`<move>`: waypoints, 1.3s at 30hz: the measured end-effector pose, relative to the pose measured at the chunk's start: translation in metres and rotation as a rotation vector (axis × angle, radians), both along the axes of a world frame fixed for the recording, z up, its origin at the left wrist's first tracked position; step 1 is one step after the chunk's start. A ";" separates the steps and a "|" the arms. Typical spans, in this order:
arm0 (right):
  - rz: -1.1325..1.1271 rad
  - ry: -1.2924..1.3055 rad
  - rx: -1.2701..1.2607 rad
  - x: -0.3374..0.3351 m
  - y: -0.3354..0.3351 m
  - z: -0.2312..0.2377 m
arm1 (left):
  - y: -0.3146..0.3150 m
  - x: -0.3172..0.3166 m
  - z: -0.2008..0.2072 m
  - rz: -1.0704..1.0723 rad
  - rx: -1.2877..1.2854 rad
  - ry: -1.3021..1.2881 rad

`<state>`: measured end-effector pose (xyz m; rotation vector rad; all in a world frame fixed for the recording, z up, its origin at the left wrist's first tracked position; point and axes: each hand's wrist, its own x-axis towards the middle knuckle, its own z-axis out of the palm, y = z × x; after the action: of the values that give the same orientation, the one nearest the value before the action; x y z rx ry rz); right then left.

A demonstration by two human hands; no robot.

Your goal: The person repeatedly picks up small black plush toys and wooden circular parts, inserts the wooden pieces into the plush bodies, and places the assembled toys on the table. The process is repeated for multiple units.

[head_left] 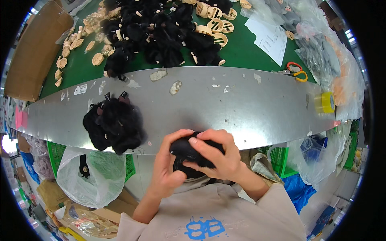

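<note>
Close to my body, at the near edge of the metal table (225, 92), both my hands hold a black plush piece (184, 148). My left hand (165, 162) wraps its left side, with the fingers over the top. My right hand (219, 154) grips it from the right, thumb and fingers pressed into the dark material. Part of the piece is hidden behind my fingers. To the left, a small heap of black furry pieces (116, 124) lies on the metal, with dark tabs sticking up at its far side.
On the green surface (237, 48) lie a black plush pile (157, 34), beige plastic rings (215, 25), a paper sheet (268, 38) and scissors (299, 74). Yellow tape (327, 102) sits at right. A cardboard box (38, 48) stands far left; a lined crate (92, 176) is below.
</note>
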<state>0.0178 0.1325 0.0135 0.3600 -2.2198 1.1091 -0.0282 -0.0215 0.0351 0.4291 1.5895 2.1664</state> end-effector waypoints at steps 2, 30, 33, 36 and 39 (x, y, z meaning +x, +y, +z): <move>0.033 0.030 0.023 0.003 -0.005 -0.001 | -0.002 0.007 -0.011 0.031 -0.037 0.052; -0.101 -0.102 0.209 0.016 -0.020 0.015 | 0.008 0.011 -0.035 0.408 -0.129 0.050; -0.152 -0.086 0.074 0.015 -0.026 0.009 | 0.014 0.011 -0.024 0.372 -0.124 0.051; -0.147 -0.016 0.088 0.015 -0.021 0.010 | 0.009 0.019 -0.019 0.318 -0.102 0.070; -0.149 0.037 0.057 0.014 -0.022 0.005 | 0.010 0.023 -0.014 0.305 -0.034 0.025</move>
<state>0.0319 0.1107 0.0189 0.2329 -2.2104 0.9547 -0.0053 -0.0118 0.0212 0.2145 1.8020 2.3570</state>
